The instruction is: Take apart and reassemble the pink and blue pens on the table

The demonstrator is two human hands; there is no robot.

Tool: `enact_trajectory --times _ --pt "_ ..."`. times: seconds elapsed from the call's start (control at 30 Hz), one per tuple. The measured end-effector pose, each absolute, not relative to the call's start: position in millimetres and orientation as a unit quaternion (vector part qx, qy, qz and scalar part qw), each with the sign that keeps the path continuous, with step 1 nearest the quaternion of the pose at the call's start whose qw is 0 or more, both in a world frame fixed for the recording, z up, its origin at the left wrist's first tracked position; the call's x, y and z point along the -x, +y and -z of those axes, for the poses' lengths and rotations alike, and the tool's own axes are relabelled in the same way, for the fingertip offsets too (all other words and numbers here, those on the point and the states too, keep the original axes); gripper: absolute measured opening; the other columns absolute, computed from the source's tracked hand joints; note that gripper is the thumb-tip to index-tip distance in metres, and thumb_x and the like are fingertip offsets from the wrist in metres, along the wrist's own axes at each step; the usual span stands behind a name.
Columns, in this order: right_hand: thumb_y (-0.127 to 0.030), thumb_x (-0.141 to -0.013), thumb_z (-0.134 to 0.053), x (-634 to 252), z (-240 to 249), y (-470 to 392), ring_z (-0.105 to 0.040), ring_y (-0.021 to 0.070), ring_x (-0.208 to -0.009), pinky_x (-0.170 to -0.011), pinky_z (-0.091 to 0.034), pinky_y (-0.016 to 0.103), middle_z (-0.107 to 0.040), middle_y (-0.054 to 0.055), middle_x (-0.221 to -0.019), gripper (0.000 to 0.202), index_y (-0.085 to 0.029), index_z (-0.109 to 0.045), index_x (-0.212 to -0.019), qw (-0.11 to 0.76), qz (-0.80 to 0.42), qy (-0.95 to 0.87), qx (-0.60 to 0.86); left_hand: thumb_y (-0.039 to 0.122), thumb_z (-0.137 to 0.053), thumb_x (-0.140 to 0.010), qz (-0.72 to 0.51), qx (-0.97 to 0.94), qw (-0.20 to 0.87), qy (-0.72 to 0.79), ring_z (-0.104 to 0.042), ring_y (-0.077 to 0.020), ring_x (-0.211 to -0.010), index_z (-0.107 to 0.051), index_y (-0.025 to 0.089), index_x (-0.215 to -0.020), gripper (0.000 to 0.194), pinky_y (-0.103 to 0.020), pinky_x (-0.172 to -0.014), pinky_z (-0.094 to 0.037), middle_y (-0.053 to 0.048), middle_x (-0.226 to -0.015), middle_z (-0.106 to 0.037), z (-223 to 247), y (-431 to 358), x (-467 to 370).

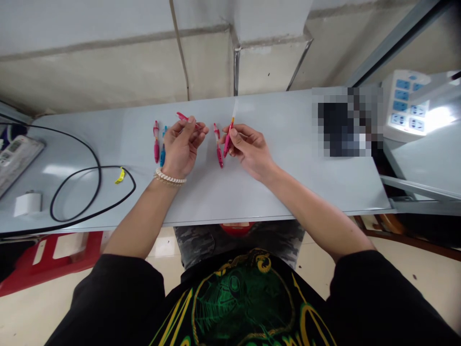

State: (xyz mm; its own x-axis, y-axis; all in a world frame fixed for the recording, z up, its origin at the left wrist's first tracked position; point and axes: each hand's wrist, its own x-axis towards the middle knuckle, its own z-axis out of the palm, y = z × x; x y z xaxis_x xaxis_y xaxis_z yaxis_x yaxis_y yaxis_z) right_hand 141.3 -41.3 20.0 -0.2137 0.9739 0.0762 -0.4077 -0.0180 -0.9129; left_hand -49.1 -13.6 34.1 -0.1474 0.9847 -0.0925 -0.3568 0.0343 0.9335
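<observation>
Bright, glare (437, 120) far right, pixelated patch (338, 129), stretched edges

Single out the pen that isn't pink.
The blue pen, lying between the left hand and the leftmost pink pen; only it is blue, the others show pink.

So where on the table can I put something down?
The smooth pale-grey table looks bare between the right hand and the blurred dark shape, and between the forearms by the near edge. It's crowded around the left hand, with slim pink plastic pens and a slim blue one; farther left, a looped black cable.
</observation>
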Motion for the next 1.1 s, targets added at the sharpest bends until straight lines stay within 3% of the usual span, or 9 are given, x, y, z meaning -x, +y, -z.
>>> enact_trajectory --times 0.47,0.77,0.87,1.1 --pt "-0.077 -0.083 -0.084 -140.6 -21.3 -43.4 -0.065 0.0083 -0.064 -0.060 -0.059 0.023 -0.079 0.000 -0.091 0.057 -0.024 -0.072 -0.100 0.516 -0.646 -0.449 0.339 0.027 -0.085 -0.098 -0.604 -0.350 0.564 0.442 -0.078 -0.0124 -0.082 -0.069 0.025 -0.081 0.024 -0.024 -0.075 -0.064 0.000 -0.085 -0.078 -34.6 -14.3 48.2" --pt "-0.075 -0.088 -0.083 -141.0 -21.7 -45.0 -0.067 0.0085 -0.064 -0.059 -0.060 0.023 -0.080 0.001 -0.093 0.056 -0.022 -0.073 -0.106 0.507 -0.663 -0.457 0.307 0.025 -0.076 -0.105 -0.590 -0.365 0.557 0.457 -0.074 -0.0125 -0.090 -0.068 0.023 -0.085 0.021 -0.034 -0.096 -0.061 0.003 -0.088 -0.078 -33.1 -14.5 49.4" --pt "-0.074 -0.091 -0.080 -140.8 -21.6 -45.6 -0.067 0.0086 -0.065 -0.059 -0.059 0.023 -0.079 0.001 -0.093 0.054 -0.023 -0.074 -0.106 0.504 -0.659 -0.469 0.304 0.031 -0.083 -0.100 -0.583 -0.380 0.556 0.455 -0.076 -0.0154 -0.097 -0.069 0.025 -0.086 0.021 -0.038 -0.102 -0.060 0.003 -0.089 -0.078 -31.9 -14.7 51.2" --pt "-0.073 -0.078 -0.092 -139.6 -24.7 -45.7 -0.061 0.0088 -0.062 -0.055 -0.054 0.023 -0.072 -0.003 -0.078 0.056 -0.023 -0.073 -0.097 0.516 -0.640 -0.464 0.330 0.038 -0.092 -0.091 -0.588 -0.391 0.554 0.441 -0.080 -0.0189 -0.096 -0.073 0.027 -0.083 0.024 -0.032 -0.091 -0.067 0.000 -0.092 -0.081 -27.8 -13.0 54.3"
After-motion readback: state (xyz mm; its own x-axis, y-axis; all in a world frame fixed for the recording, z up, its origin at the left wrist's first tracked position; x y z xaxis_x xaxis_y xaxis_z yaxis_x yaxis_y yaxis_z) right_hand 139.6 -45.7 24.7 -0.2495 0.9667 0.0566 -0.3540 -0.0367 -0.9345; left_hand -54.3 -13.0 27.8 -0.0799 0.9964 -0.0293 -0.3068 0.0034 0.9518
